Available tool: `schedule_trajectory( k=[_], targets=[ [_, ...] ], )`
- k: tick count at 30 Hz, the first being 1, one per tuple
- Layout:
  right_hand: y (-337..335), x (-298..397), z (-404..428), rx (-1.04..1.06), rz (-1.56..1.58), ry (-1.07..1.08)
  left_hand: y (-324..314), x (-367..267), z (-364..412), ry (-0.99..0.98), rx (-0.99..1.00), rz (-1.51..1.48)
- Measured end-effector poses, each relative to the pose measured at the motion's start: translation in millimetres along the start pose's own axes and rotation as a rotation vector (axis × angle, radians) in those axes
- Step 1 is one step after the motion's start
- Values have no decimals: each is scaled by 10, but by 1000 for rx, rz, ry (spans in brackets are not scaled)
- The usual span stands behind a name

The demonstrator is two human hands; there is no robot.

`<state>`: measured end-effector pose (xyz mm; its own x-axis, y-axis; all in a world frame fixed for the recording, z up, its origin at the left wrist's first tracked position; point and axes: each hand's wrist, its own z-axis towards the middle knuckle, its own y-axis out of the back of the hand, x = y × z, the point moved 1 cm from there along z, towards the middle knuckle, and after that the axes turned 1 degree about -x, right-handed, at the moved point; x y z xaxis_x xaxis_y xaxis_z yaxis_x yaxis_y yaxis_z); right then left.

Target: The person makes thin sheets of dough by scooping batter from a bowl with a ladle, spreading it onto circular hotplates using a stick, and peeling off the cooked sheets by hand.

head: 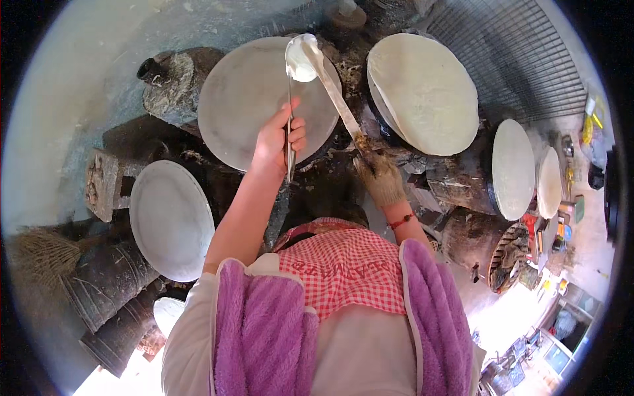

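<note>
My bare left hand (283,136) grips the handle of a metal ladle (301,58) whose bowl is coated with white batter. Above the far edge of a round flat griddle (233,99), the ladle meets the end of a wooden scraper (342,106). My right hand (380,175), in a stained brown work glove, is closed on the scraper's dark lower end. To the right, a thin pale round flatbread (426,94) covers a second griddle, with its left edge lying off the griddle's rim. The first griddle has a greyish, bare-looking surface.
Another round griddle (171,222) stands at the left, above dark drums (109,277). Two more pale rounds (514,168) lie at the right. A wire mesh rack (515,59) is at the upper right, a straw broom (47,255) at the far left, and a woven-rimmed container (507,257) lower right.
</note>
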<state>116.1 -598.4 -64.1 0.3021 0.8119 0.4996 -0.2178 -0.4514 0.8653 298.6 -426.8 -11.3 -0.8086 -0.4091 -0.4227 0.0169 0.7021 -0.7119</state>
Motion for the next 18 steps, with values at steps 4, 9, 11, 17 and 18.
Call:
schedule_trajectory(
  k=[4, 9, 11, 17, 18],
  targets=[
    [-220, -153, 28, -111, -100, 175, 176, -220, 305, -168, -155, 294],
    [-108, 403, 571, 224, 234, -123, 680, -516, 231, -744, -479, 338],
    [-5, 368, 636, 92, 522, -127, 804, -600, -71, -812, -503, 270],
    [-403, 423, 464, 70, 743, -107, 823, -432, -1554, -718, -331, 381],
    [-287, 725, 637, 221, 624, -225, 928, -409, -1452, -691, -369, 412]
  ],
)
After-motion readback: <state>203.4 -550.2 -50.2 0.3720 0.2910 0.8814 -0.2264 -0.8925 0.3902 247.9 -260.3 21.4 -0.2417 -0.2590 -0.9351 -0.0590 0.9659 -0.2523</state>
